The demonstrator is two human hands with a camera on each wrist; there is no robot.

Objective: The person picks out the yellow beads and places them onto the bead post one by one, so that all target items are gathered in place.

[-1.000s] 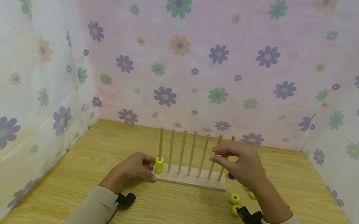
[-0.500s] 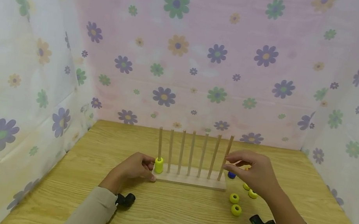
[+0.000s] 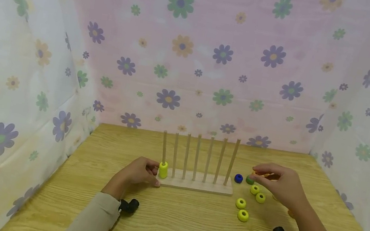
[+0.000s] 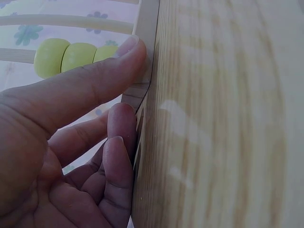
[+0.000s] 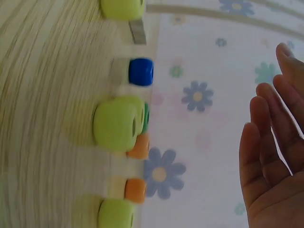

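A wooden rack with several upright pegs (image 3: 192, 180) stands mid-table in the head view. Its leftmost peg carries a stack of three yellow beads (image 4: 78, 57). My left hand (image 3: 136, 172) pinches the left end of the base, thumb on top and fingertips against the side, as the left wrist view shows. To the right of the rack, my right hand (image 3: 283, 184) hovers over loose beads with thumb and fingers apart and nothing between them. Nearest its fingertips in the head view is a green bead (image 3: 250, 180). A blue bead (image 3: 238, 178) lies just beyond the rack's right end.
Several loose yellow beads (image 3: 243, 215) lie on the wooden table (image 3: 167, 219), right of the rack. Orange beads (image 5: 136, 190) sit among them, partly hidden by the right hand in the head view. Flower-printed cloth (image 3: 210, 54) hangs behind and at both sides.
My right hand has moved right and slightly down, from in front of the right-hand pegs to above the loose beads. My left hand keeps its grip on the base.
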